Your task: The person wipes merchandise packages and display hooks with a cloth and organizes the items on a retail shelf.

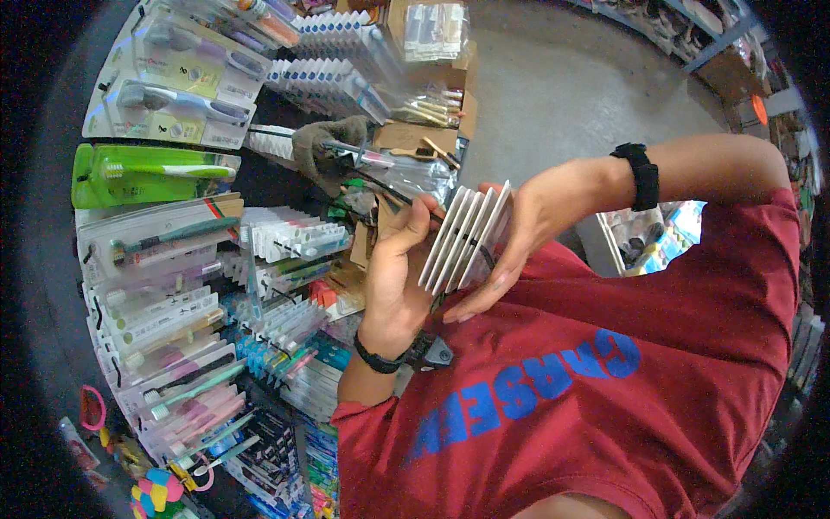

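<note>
In front of my chest is a short stack of white-edged carded packs [462,240], strung on a thin black display hook [392,190]. My left hand [392,279] cradles the stack from the left, its thumb up by the hook and its fingers partly hidden behind the cards. From the right, my right hand [528,224] lies along the outer pack with its fingers stretched down past the lower edge. What the packs contain is hard to make out. Beyond my left hand, a grey-brown cloth [327,152] is draped over another hook.
Carded toothbrushes [181,104] hang in rows on the left, with a green pack [159,172] among them. Cardboard boxes [415,136] with wooden-handled brushes stand ahead. Concrete floor [583,78] stretches to a metal shelf [713,55]. A white box [613,243] sits behind my right arm.
</note>
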A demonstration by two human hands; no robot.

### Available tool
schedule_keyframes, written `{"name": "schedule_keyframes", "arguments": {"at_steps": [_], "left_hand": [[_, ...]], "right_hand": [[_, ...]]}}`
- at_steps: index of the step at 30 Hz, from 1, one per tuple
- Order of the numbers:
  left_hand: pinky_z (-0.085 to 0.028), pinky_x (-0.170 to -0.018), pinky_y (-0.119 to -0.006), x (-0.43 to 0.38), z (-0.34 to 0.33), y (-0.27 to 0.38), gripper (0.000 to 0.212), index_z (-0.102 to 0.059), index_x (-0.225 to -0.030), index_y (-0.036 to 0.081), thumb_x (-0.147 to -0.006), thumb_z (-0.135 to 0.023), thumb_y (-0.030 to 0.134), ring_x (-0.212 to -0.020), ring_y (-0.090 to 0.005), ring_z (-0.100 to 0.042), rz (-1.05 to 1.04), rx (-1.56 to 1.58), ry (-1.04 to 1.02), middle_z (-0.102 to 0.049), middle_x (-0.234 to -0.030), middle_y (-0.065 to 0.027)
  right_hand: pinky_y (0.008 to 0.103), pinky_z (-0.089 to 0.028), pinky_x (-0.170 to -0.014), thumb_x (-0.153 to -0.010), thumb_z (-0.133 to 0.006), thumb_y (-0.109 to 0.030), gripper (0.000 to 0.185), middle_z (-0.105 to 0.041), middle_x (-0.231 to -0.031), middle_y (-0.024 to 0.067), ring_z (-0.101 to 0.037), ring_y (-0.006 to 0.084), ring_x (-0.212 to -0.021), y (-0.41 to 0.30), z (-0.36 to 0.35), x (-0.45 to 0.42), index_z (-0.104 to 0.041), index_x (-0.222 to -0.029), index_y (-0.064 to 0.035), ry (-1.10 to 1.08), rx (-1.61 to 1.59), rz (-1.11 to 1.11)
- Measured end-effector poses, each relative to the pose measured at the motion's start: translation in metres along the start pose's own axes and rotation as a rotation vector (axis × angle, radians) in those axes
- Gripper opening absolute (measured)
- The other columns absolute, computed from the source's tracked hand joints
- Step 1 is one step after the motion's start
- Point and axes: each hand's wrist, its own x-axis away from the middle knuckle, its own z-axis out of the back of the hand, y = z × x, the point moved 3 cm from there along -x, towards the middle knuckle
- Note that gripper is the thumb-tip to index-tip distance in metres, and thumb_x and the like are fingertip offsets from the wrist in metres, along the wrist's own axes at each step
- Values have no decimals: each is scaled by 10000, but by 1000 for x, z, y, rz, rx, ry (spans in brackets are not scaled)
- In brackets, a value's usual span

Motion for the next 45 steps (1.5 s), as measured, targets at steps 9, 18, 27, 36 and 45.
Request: {"name": "schedule_keyframes", "arguments": {"at_steps": [9,18,27,36,45], "left_hand": [[-537,-829,-367,-3,12,-16,206,-595,-1096,88,-991,-520,249,-961,-221,-650,46,266,9,-663,-1069,-90],[-541,-837,-364,-1,10,-7,234,-589,-1144,89,-981,-530,246,-970,-203,-647,-49,286,-114,-661,-1075,-77],[-499,-778,-290,12,-1,21,270,-604,-1133,87,-979,-550,302,-896,-136,-626,-34,136,-194,-657,-1005,-15],[-521,-811,-305,13,26,25,297,-577,-1205,105,-970,-562,285,-942,-144,-641,-157,114,-215,-665,-1049,-17],[-477,-768,-242,40,12,33,282,-573,-1163,64,-997,-528,288,-863,-80,-621,-209,-7,-16,-646,-965,13]], "right_hand": [[581,-183,-1091,-626,-801,-150,1092,-243,-1535,19,-337,198,-1373,22,47,43,-162,-1506,-248,43,-40,50],[545,-213,-1010,-664,-776,-147,969,-275,-1447,28,-363,198,-1274,23,35,-19,-204,-1442,-219,186,-33,-136],[510,-243,-929,-701,-750,-143,845,-307,-1359,38,-389,197,-1176,40,24,-37,-245,-1377,-191,438,-22,-242],[475,-274,-847,-738,-725,-139,723,-339,-1271,48,-415,197,-1077,36,35,-57,-286,-1312,-163,620,-99,-401],[440,-304,-766,-775,-699,-136,601,-371,-1183,58,-441,196,-978,29,41,-71,-328,-1248,-135,711,-180,-655]]}}
